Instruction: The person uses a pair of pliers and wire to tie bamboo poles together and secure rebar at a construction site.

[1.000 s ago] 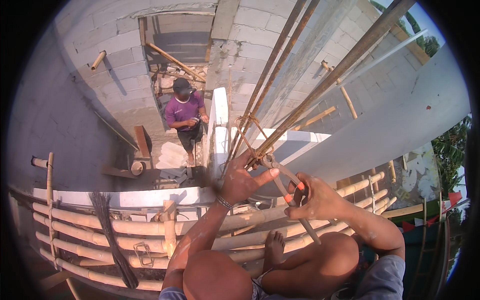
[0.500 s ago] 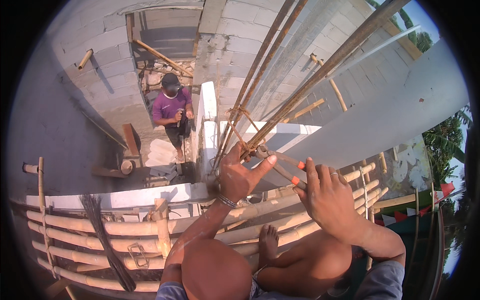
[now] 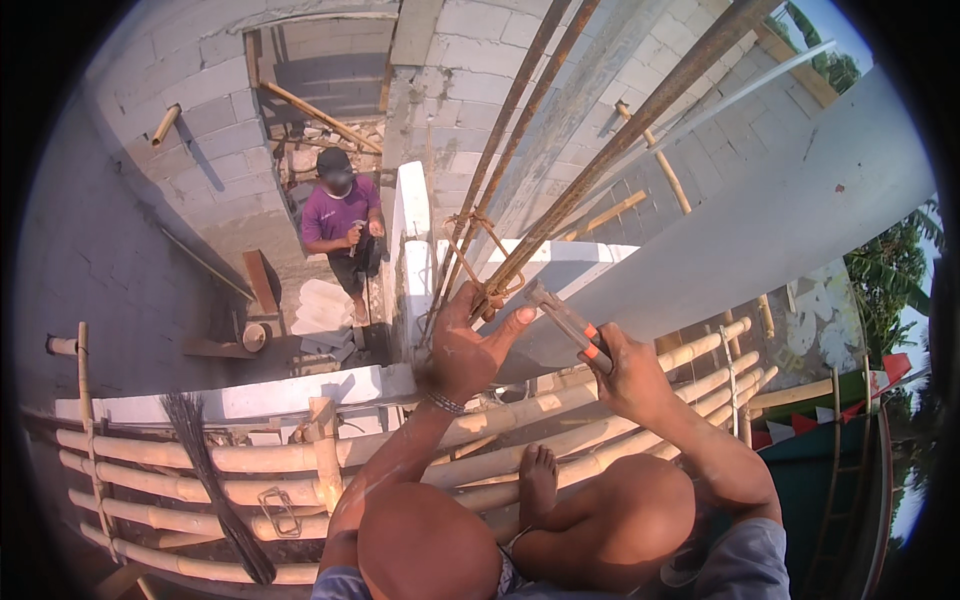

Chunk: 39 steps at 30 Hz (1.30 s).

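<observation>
Block walls (image 3: 220, 120) in bkgd, bamboo scaffold (image 3: 270, 458) below, co-worker (image 3: 342, 215) in purple on L
R hand (image 3: 635, 375) wrapped round handles of pincers (image 3: 563, 312), handles close tog., head just R of stirrup (image 3: 496, 242), near L thumb tip; L hand (image 3: 465, 355) up at rebar (image 3: 598, 180) by stirrup, thumb out, fingers partly hidden, can't tell if gripping

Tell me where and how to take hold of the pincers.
Likely best take the pincers by the handles, around or behind the orange bands, coming from the lower right, as the right hand does: the handles slant that way, close together, while the head points up-left toward the bars.
</observation>
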{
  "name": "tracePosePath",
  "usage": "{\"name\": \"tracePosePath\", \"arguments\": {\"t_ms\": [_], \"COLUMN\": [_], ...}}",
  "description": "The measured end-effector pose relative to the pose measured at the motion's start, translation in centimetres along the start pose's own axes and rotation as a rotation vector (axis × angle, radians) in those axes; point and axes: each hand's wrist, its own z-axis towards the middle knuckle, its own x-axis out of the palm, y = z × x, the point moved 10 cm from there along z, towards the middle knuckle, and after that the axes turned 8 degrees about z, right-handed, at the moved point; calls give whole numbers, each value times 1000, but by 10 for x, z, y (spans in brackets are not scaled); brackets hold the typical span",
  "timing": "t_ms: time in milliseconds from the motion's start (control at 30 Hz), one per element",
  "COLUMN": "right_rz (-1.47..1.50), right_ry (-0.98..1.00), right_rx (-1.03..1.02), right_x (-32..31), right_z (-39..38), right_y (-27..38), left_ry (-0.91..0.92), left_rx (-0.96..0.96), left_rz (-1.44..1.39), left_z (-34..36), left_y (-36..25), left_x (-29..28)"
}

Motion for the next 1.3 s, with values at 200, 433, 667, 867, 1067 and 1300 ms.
{"name": "tracePosePath", "arguments": {"t_ms": [200, 433, 667, 867, 1067, 1300], "right_rz": [536, 778, 975, 971, 1007, 939], "right_ry": [97, 373, 331, 359, 408, 417], "right_rx": [339, 449, 570, 543, 514, 480], "right_x": [33, 58, 67, 76, 89, 91], "right_z": [-26, -34, -30, -32, -33, -31], "right_y": [-28, -31, -31, -29, -26, -22], "left_ry": [40, -65, -157, -237, -190, -36], "left_rx": [-37, -46, -19, 105, 69, 82], "left_rz": [34, 47, 59, 59, 128, 75], "left_z": [1, 1, -3, -8, -9, 2], "left_y": [9, 7, 3, -4, -1, -15], "left_x": [-10, -13, -18, -25, -25, -22]}}
